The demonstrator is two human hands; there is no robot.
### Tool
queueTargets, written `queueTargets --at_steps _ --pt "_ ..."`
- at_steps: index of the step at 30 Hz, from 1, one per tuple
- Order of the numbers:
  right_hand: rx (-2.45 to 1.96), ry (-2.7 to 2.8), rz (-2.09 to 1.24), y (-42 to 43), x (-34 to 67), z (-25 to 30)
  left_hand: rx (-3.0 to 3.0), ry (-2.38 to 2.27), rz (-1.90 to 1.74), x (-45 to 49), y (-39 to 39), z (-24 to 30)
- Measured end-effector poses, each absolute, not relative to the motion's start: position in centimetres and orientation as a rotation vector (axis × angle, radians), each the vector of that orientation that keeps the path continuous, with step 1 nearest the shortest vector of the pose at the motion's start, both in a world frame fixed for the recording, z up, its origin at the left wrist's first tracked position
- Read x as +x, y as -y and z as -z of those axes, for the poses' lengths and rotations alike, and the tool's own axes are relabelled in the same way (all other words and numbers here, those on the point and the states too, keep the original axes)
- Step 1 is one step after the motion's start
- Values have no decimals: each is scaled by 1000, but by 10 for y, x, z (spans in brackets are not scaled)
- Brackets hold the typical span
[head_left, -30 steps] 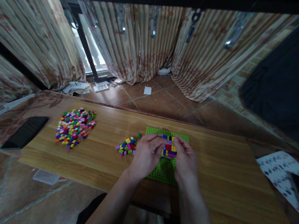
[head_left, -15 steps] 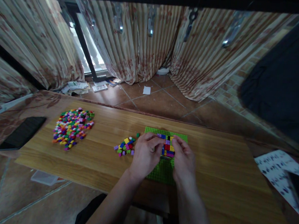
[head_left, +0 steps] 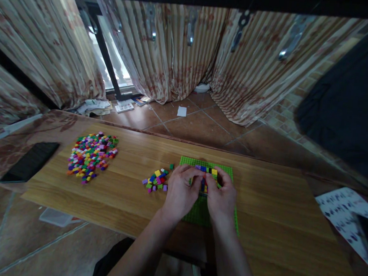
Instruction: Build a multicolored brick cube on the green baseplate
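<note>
The fingers [head_left: 186, 170] of the left hand [head_left: 180, 192] are bent and pinched together, and those of the right hand [head_left: 222, 197] are bent in close to them. Whether a small piece is held between the tips cannot be told. Right under them, a block of bright bricks [head_left: 214, 172] is partly hidden by both hands. It is set on the far half of the green board [head_left: 197, 214]. Just left of the board, a small pile of loose bricks [head_left: 156, 180] is spread on the tabletop [head_left: 132, 159]. Farther left, a much bigger brick pile [head_left: 91, 156] is heaped. Between the two piles, a strip of open wood is seen. The board's near edge is placed close to the tabletop's near edge, and a wide stretch of wood is seen to its right. Past the left edge, a flat black slab [head_left: 29, 162] is seen; past the right edge, a printed white sheet [head_left: 339, 207]. Low on the left, a clear plastic box [head_left: 54, 217] is partly hidden by the tabletop; what is in it cannot be told.
</note>
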State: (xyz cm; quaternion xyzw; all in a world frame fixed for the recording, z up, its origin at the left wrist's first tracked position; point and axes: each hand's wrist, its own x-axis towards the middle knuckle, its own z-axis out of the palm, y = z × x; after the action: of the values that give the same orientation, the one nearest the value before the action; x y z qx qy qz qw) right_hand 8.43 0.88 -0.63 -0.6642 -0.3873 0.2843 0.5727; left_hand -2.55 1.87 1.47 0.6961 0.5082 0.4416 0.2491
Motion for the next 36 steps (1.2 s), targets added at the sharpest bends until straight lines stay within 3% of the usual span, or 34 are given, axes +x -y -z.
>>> queueTargets --at_steps 36 --pt "-1550 837 -707 -12 81 5 2087 -1629 -1116 -28 -8 -11"
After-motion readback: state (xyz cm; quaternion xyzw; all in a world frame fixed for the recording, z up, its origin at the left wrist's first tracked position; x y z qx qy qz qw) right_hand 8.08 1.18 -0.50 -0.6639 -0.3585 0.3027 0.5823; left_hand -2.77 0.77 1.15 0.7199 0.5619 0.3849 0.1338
